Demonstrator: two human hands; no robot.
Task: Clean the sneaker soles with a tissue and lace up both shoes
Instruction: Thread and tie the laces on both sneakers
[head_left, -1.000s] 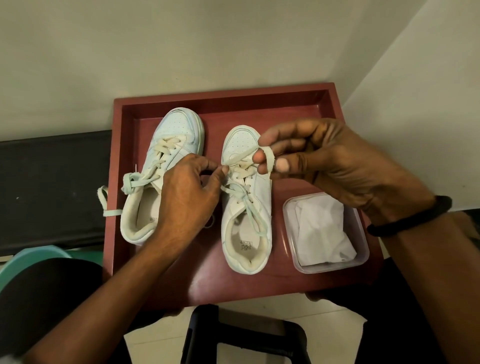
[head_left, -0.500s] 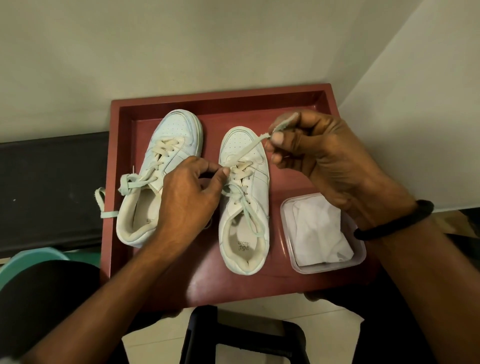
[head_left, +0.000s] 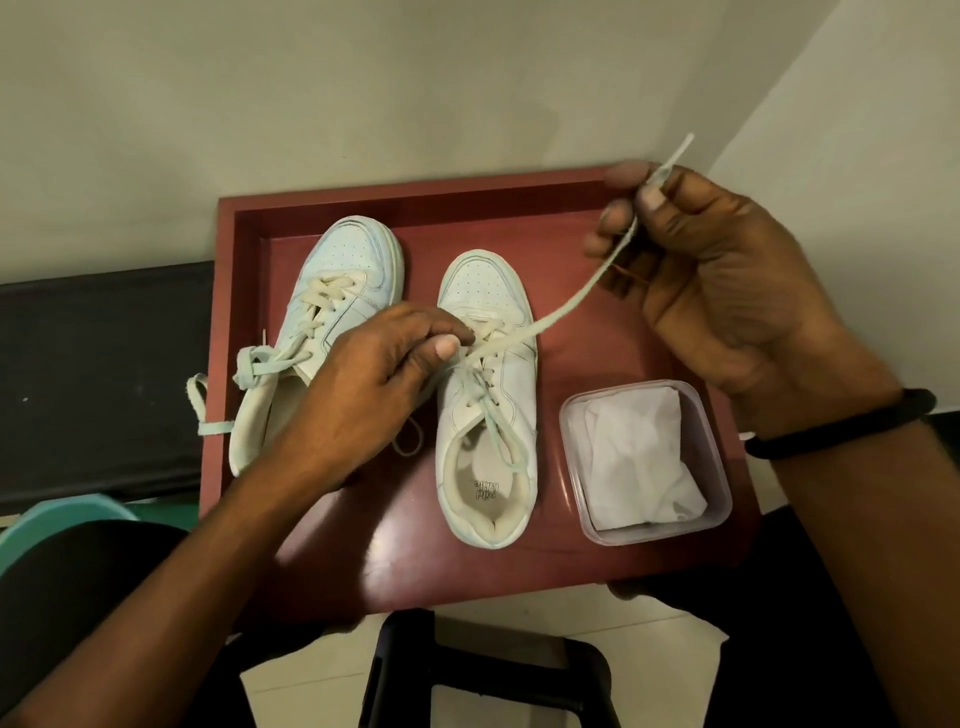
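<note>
Right hand (head_left: 727, 270): you are pinching the lace (head_left: 545, 325) between thumb and fingers, raising it over the tray's (head_left: 415, 571) far corner.
Left hand (head_left: 374, 384): you are pinching the same lace with curled fingers at the shoe's (head_left: 485, 415) eyelets.
Lace: stretching taut between both hands.
Shoe: sitting upright mid-tray, toe pointing away from you.
Other shoe (head_left: 332, 291): lying just beside it, knotted.
Tissue (head_left: 634, 457): sitting in the plastic tub (head_left: 722, 499) on the tray.

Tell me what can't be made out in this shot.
- Soles of the left shoe and right shoe: face down on the tray, head view.
- Grip of the left hand: its own fingers hide what it holds.
- Inside of the left shoe: mostly under that hand.
- Insole print in the right shoe: too small to read.
</note>
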